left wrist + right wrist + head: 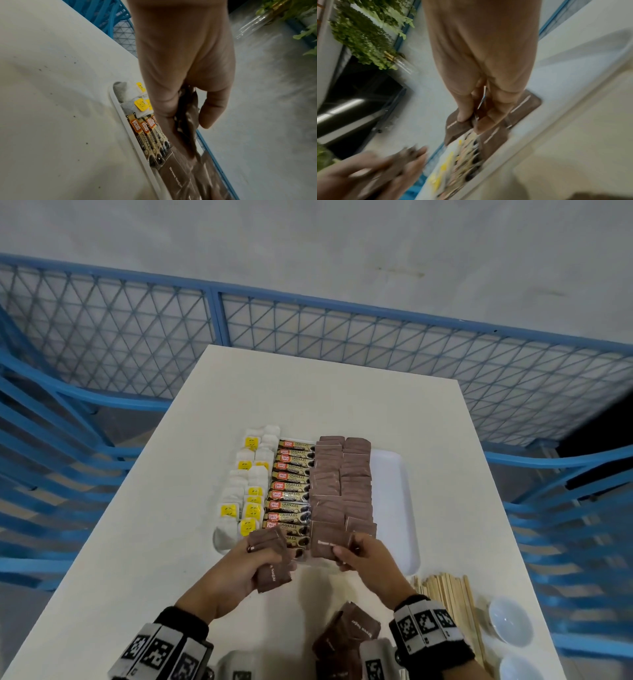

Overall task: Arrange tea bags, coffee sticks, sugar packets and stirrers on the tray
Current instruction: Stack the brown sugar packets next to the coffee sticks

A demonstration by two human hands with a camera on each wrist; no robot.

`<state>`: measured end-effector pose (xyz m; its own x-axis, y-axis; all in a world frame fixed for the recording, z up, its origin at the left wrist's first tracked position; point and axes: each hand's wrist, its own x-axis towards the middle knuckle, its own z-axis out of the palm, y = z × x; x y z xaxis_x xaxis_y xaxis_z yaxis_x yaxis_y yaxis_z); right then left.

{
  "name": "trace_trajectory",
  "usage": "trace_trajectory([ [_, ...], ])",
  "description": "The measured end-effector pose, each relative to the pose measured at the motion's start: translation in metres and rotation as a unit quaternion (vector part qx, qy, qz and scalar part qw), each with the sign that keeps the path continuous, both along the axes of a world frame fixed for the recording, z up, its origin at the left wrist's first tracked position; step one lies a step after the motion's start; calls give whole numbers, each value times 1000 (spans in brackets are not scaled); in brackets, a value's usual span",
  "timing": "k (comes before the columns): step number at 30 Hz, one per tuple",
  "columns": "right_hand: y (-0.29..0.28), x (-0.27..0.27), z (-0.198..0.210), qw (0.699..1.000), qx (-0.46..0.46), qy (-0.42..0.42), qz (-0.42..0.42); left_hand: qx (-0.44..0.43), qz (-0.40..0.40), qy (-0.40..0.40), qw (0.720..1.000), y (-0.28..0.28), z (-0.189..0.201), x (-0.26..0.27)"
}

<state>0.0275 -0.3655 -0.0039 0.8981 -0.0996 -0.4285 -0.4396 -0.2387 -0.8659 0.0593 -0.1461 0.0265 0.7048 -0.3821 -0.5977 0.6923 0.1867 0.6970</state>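
Observation:
A white tray [394,491] on the table holds white tea bags with yellow tags [245,491] at its left, a column of coffee sticks [291,487] in the middle, and two columns of brown sugar packets [342,481]. My left hand [255,566] grips a stack of brown sugar packets [272,559] over the tray's near edge; the stack [187,121] sits between thumb and fingers. My right hand [352,553] pinches one brown sugar packet [325,544] at the near end of the sugar columns. Wooden stirrers [445,594] lie on the table, right of the tray.
Loose brown sugar packets [349,635] lie near the front edge between my wrists. Two white bowls [510,625] stand at the near right. The tray's right strip is bare. A blue mesh fence [308,330] and blue chairs surround the table.

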Motion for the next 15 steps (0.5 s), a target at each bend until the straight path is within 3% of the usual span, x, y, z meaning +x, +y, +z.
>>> trace_trajectory([
  [6,-48,7,-21,985,-164,34,-38,6,-4,3,1000,10,-4,-5],
  [15,-53,19,-23,962,-267,52,-16,55,0,-27,998,6,-4,-5],
])
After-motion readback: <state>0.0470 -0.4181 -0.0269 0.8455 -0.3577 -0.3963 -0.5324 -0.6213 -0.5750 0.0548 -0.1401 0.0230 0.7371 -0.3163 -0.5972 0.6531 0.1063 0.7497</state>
